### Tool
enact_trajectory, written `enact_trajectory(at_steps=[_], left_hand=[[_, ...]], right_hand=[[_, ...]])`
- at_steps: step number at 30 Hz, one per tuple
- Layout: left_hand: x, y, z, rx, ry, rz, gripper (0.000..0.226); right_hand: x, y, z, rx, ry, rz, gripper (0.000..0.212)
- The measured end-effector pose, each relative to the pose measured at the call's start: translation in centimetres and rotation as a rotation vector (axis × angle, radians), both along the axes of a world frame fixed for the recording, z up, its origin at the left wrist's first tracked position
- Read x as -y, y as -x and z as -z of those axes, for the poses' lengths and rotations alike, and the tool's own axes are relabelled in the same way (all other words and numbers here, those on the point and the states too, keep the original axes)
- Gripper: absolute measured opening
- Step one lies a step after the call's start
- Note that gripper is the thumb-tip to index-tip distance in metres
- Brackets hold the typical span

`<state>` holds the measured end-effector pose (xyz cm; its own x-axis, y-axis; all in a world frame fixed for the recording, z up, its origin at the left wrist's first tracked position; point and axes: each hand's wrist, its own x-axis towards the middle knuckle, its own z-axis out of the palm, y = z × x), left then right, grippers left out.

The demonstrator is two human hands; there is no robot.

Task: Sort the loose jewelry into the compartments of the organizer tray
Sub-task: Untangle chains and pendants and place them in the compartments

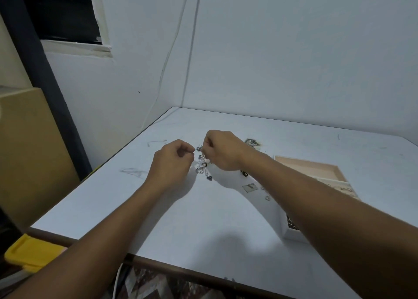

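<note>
Fingertips [191,151] of the left hand [174,161] are pressed together in a pinch at the upper end of a short strand of clear glassy and dark-blue beads [202,164]. The fingers [207,145] of the right hand [222,150] are curled tight over the same end from the other side. Whether a clasp is being worked cannot be told — the detail is too small. The strand is held up between both hands, and its lower end hangs down to the white tabletop [203,219]; contact there cannot be made out.

Further out, loose pieces are seen on the table: a tangled silvery heap [252,142] just behind the right hand, a small dark piece [244,174] and a small square card [250,187] below the wrist, and a tiny ring-like piece [268,197] beside them. To the right, partly hidden by the forearm, a pale pink-beige organizer tray [303,163] is set, with thin chains [339,188] already laid in one near compartment.

The sorting is judged to be begun but far from finished — the held strand and several loose pieces are not yet placed.
</note>
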<state>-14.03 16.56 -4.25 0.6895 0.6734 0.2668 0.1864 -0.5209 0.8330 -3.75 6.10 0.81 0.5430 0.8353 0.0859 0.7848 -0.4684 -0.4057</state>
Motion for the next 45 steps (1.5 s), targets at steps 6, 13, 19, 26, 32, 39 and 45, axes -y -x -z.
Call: enact_trajectory(at_steps=[6,13,19,26,32,39,45], left_hand=[[0.6,-0.4,-0.9,0.165,0.253,0.01,0.019],[1.9,-1.4,-1.6,0.233,0.468,0.077,0.034],[3.2,-2.1,-1.7,0.218,0.465,0.167,0.016],[4.9,-3.1,-1.9,0.201,0.427,0.238,0.025],[7.1,-4.0,-2.2,0.211,0.406,0.361,0.021],[10.6,-5.4,-2.4,0.218,0.514,0.487,0.019],[14.3,-5.9,-2.5,0.194,0.633,0.6,0.019]], right_hand=[[0.1,-0.6,-1.2,0.0,-0.107,-0.027,0.01],[0.5,-0.9,-2.5,-0.026,-0.205,-0.008,0.008],[1.6,-1.2,-4.0,-0.077,-0.251,0.008,0.008],[3.6,-1.7,-4.6,-0.059,-0.235,0.035,0.008],[5.6,-2.3,-5.0,0.009,-0.211,0.054,0.006],[9.4,-2.5,-5.5,0.07,-0.236,0.104,0.003],[13.2,-2.3,-5.6,0.075,-0.258,0.141,0.001]])
